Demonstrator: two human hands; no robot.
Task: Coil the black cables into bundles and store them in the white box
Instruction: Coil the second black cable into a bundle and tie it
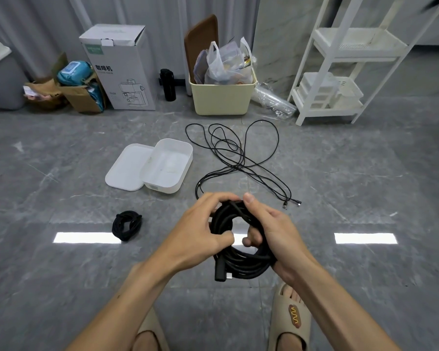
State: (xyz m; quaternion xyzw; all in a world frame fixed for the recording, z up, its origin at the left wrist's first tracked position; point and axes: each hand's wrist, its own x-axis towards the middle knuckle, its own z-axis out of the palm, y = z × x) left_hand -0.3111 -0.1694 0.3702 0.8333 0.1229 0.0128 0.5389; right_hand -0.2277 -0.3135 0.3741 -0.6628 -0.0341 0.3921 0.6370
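A thick black cable coil [241, 262] hangs between both hands above the grey floor. My left hand [200, 231] grips the coil's left side, fingers curled over its top. My right hand [271, 231] grips the right side, thumb on top and fingers through the loop. A plug end [219, 271] dangles below. The white box [178, 183] sits open on the floor ahead, its lid [127, 168] lying beside it on the left. A small coiled black bundle [126, 225] lies left of my hands. A loose thin black cable [238, 158] sprawls on the floor to the right of the box.
Along the wall stand a brown carton [81, 97], a tall white carton [122, 69], a black bottle [167, 84], a cream bin [221, 97] stuffed with bags and a white shelf rack [340, 72]. My sandalled feet [289, 320] are at the bottom.
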